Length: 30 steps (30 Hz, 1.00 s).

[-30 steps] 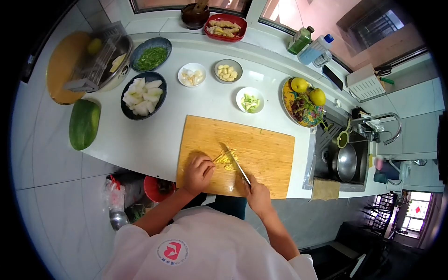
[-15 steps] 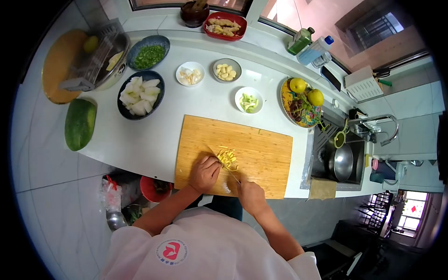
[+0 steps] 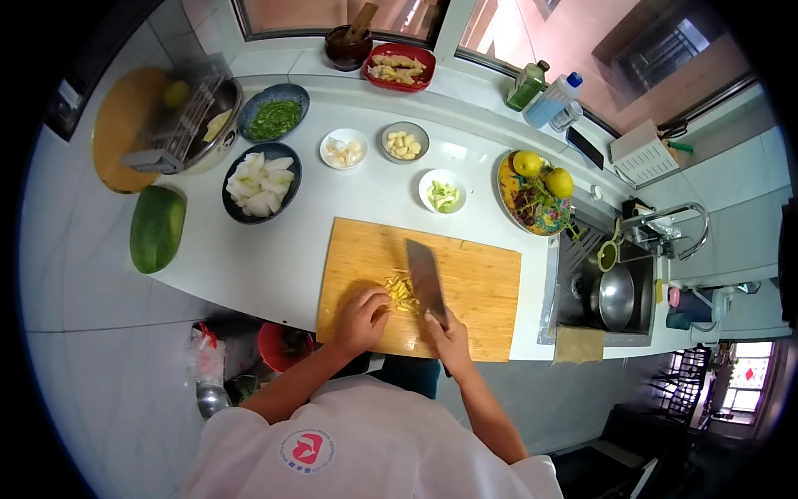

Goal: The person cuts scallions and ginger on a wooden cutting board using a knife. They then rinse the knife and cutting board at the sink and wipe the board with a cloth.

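On the wooden cutting board (image 3: 482,287) lies a small heap of yellow strips (image 3: 402,291). My right hand (image 3: 449,337) is closed round the handle of a cleaver (image 3: 426,279), whose broad blade shows flat side up just right of the strips. At the heap's left edge rests my left hand (image 3: 363,320), its fingers bent and drawn together; whether anything is under them is hidden.
Behind the board stand bowls of peeled garlic (image 3: 405,142), green slices (image 3: 442,192) and white chunks (image 3: 261,183). A green melon (image 3: 156,229) lies at the left. To the right are a fruit plate (image 3: 536,193) and a sink (image 3: 640,287) holding a metal bowl.
The cleaver has come away from the strips to the right, and its blade has turned from edge-on to broadside. My left hand stays beside the heap. The camera view has shifted slightly.
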Each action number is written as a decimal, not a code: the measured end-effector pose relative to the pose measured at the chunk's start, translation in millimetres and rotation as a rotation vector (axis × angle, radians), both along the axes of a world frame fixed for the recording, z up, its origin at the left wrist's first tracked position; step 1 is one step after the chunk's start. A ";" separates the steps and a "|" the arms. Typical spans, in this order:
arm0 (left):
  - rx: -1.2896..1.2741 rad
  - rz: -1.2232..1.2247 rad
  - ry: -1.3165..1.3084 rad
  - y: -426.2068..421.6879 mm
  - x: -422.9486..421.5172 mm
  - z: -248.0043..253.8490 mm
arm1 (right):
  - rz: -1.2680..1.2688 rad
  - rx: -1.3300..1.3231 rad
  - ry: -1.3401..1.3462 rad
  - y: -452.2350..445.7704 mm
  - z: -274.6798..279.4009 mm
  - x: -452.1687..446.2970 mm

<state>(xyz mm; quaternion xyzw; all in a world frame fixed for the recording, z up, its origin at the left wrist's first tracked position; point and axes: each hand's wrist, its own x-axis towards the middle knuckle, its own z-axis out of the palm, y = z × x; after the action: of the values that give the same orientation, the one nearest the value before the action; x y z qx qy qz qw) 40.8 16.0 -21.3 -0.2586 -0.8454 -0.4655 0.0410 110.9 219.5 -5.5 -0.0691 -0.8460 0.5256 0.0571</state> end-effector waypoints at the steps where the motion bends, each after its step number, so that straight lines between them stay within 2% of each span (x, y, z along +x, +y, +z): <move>1: 0.032 0.057 -0.026 -1.1 0.1 1.1 | -0.082 -0.275 -0.263 6.8 12.8 6.0; 2: 0.026 0.047 -0.022 -2.6 -1.0 -1.4 | -0.161 -0.550 -0.524 11.4 19.3 11.7; 3: -0.047 0.087 -0.022 -4.2 -3.3 -3.1 | -0.199 -0.659 -0.509 12.2 16.2 18.8; 4: -0.119 0.129 -0.022 -5.6 -4.9 -4.5 | -0.203 -0.664 -0.503 14.8 14.1 24.2; 6: -0.155 0.090 -0.011 -6.7 -10.2 -0.4 | -0.298 -0.859 -0.590 20.6 13.1 33.0; 8: -0.188 0.051 0.003 -0.8 -14.1 -0.8 | -0.290 -0.870 -0.606 23.8 13.8 35.8; 10: -0.019 0.005 -0.225 11.6 -14.7 -5.6 | -0.297 -1.031 -0.611 20.3 24.5 34.0; 11: -0.021 -0.004 -0.220 18.1 -11.0 -6.9 | -0.302 -1.035 -0.602 17.9 28.2 32.5; 13: 0.216 -0.055 -0.567 37.2 -2.9 5.7 | -0.255 -1.088 -0.555 11.9 33.0 26.2; 14: 0.238 -0.078 -0.512 43.6 1.9 3.6 | -0.252 -1.091 -0.544 9.5 28.3 24.9; 18: 0.262 -0.100 -0.572 59.1 2.1 -3.2 | -0.137 -1.095 -0.525 1.9 19.5 21.1; 20: 0.222 0.096 -0.531 60.1 -5.9 -21.5 | -0.165 -1.102 -0.526 -2.0 25.0 23.1; 21: 0.241 0.151 -0.416 59.3 -8.6 -17.7 | -0.156 -1.103 -0.486 -2.1 26.8 25.7; 22: 0.242 0.148 -0.412 53.3 -12.5 -13.6 | -0.156 -1.103 -0.480 -1.1 24.6 29.3; 24: -0.121 0.098 0.060 34.9 -19.7 1.5 | -0.277 -0.939 -0.557 2.2 14.5 38.3; 25: -0.138 0.078 -0.078 29.1 -18.7 5.4 | -0.310 -0.872 -0.564 4.3 7.9 44.5; 29: -0.178 0.103 -0.008 13.6 -20.7 -3.4 | -0.387 -0.753 -0.592 12.0 -14.2 70.5; 30: -0.264 0.074 -0.006 14.7 -21.8 -0.1 | -0.385 -0.756 -0.604 11.7 -18.7 75.2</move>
<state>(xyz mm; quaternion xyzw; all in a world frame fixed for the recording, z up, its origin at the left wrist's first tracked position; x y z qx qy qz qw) 19.0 30.8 -21.4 -0.2291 -0.9084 -0.3492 0.0213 186.1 231.2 -24.2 -0.3879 -0.5477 0.7311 -0.1227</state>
